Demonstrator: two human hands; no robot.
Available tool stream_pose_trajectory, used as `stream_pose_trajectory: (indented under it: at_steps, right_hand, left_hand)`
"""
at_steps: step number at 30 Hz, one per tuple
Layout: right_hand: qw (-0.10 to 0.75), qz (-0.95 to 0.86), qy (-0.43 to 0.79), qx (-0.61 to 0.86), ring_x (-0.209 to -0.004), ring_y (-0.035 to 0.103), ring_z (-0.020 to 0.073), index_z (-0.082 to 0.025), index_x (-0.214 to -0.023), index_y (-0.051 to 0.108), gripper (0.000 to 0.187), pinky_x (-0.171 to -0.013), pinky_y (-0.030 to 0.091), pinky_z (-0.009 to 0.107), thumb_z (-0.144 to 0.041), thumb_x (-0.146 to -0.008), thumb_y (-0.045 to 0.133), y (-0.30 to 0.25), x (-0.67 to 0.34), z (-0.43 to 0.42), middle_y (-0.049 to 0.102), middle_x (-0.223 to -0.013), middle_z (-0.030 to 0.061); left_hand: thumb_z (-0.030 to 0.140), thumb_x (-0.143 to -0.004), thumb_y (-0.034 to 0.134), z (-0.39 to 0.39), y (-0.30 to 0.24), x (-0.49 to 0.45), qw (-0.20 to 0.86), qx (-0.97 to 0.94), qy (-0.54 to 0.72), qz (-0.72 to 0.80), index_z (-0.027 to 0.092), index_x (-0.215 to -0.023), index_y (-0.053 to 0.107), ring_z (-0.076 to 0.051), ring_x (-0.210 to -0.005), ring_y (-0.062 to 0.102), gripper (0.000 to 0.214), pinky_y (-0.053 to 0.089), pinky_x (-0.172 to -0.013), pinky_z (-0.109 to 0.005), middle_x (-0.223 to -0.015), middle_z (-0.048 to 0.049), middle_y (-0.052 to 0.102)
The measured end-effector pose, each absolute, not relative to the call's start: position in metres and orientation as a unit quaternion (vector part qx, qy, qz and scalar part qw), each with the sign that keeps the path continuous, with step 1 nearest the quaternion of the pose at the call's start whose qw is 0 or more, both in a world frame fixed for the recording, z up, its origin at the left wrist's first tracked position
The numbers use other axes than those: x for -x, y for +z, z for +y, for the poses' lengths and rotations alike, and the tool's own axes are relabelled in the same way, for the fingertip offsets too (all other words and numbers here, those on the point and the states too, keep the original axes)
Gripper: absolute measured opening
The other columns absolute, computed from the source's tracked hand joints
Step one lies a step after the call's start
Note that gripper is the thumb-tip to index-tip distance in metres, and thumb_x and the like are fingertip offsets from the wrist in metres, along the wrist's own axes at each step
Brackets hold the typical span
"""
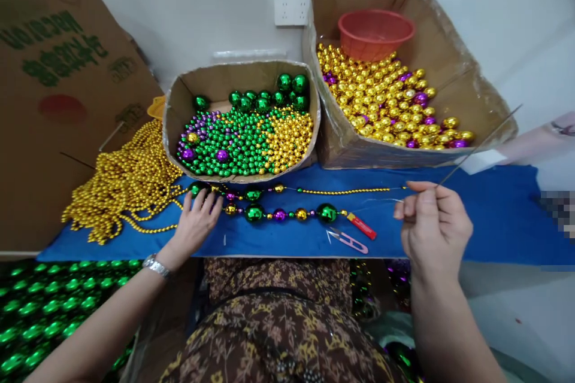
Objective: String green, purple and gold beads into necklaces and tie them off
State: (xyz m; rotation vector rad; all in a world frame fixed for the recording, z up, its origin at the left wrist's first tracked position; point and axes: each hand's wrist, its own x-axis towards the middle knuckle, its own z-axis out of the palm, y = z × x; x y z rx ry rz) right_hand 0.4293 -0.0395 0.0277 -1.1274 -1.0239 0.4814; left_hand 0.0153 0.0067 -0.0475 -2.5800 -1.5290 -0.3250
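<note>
The needle (480, 145) was held clamped between the fingers of the right hand (435, 224), slanted up toward the right above the blue surface (498, 209). The left hand (197, 221) was laid over the left part of the strand (279, 215), its fingers slightly apart; whether any bead was gripped could not be told. The strand's green, purple and gold beads were laid in two rows, in front of the small box (211, 84). The snips (353, 242) were placed just beside a red item (363, 226).
</note>
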Motion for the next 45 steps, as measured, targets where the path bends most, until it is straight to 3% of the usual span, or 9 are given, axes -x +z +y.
stream_pose_trajectory:
  at_steps: [4,7,13,19,27,35,42,45]
  right_hand:
    - [0.673,-0.474,0.231,0.519,-0.053,0.050,0.0084,-0.020,-0.098,0.064,0.021,-0.054,0.042,0.024,-0.039,-0.094,0.054,0.026,-0.419,-0.037,0.046,-0.060,-0.0058]
    - [0.660,-0.502,0.245,0.503,-0.052,0.049,0.0082,-0.021,-0.100,0.063,0.023,-0.053,0.043,0.024,-0.040,-0.095,0.051,0.032,-0.408,-0.033,0.046,-0.059,-0.0061]
    - [0.676,-0.512,0.281,0.448,-0.049,0.044,0.0071,-0.025,-0.100,0.063,0.019,-0.047,0.040,0.021,-0.038,-0.096,0.051,0.052,-0.400,-0.026,0.041,-0.058,-0.0067]
    - [0.723,-0.447,0.284,0.443,-0.047,0.037,0.0060,-0.023,-0.093,0.064,0.019,-0.043,0.035,0.018,-0.041,-0.092,0.057,0.052,-0.420,-0.016,0.036,-0.056,-0.0075]
    - [0.792,-0.298,0.248,0.471,-0.042,0.031,0.0042,-0.021,-0.087,0.062,0.024,-0.041,0.029,0.015,-0.043,-0.081,0.069,0.020,-0.485,-0.002,0.036,-0.050,-0.0102]
    - [0.766,-0.330,0.234,0.499,-0.045,0.035,0.0063,-0.019,-0.092,0.065,0.028,-0.044,0.033,0.019,-0.046,-0.083,0.066,0.014,-0.460,-0.007,0.040,-0.052,-0.0084]
    - [0.702,-0.382,0.280,0.532,-0.055,0.050,0.0081,-0.022,-0.103,0.060,0.030,-0.056,0.044,0.022,-0.047,-0.088,0.059,-0.013,-0.436,-0.013,0.047,-0.063,-0.0068]
    - [0.668,-0.410,0.302,0.543,-0.058,0.054,0.0094,-0.022,-0.106,0.059,0.028,-0.058,0.047,0.023,-0.046,-0.091,0.055,-0.025,-0.428,-0.016,0.051,-0.066,-0.0054]
  left_hand:
    - [0.017,-0.088,0.049,0.004,-0.047,-0.068,0.000,0.880,-0.183,-0.438,0.021,-0.127,0.058,-0.034,-0.125,0.049,0.040,0.034,-0.108,-0.058,-0.127,-0.0161,0.061]
    - [0.027,-0.090,0.053,0.005,-0.051,-0.132,-0.112,0.902,-0.237,-0.344,0.019,-0.130,0.053,-0.028,-0.119,0.054,0.040,0.044,-0.102,-0.048,-0.125,-0.0153,0.060]
    - [0.047,-0.087,0.058,0.019,-0.065,-0.238,-0.229,0.916,-0.222,-0.245,0.017,-0.140,0.040,-0.030,-0.126,0.048,0.063,0.043,-0.103,-0.047,-0.136,-0.0172,0.051]
    - [0.044,-0.089,0.055,0.030,-0.082,-0.252,-0.210,0.933,-0.136,-0.260,0.019,-0.119,0.058,-0.027,-0.106,0.060,0.039,0.047,-0.093,-0.043,-0.116,-0.0126,0.062]
    - [0.045,-0.091,0.051,0.032,-0.081,-0.229,-0.152,0.937,-0.109,-0.296,0.019,-0.120,0.056,-0.025,-0.101,0.062,0.040,0.050,-0.087,-0.039,-0.114,-0.0112,0.061]
    - [0.053,-0.090,0.049,0.033,-0.068,-0.209,-0.079,0.937,-0.144,-0.308,0.016,-0.131,0.051,-0.030,-0.107,0.060,0.055,0.049,-0.090,-0.046,-0.127,-0.0164,0.058]
    - [0.030,-0.094,0.048,0.069,-0.007,-0.156,-0.050,0.872,-0.346,-0.343,0.017,-0.112,0.061,-0.018,-0.095,0.064,0.025,0.052,-0.084,-0.032,-0.103,-0.0088,0.069]
    - [0.028,-0.094,0.045,0.116,0.011,-0.128,0.012,0.833,-0.295,-0.467,0.015,-0.107,0.064,-0.023,-0.096,0.063,0.026,0.050,-0.085,-0.036,-0.102,-0.0110,0.070]
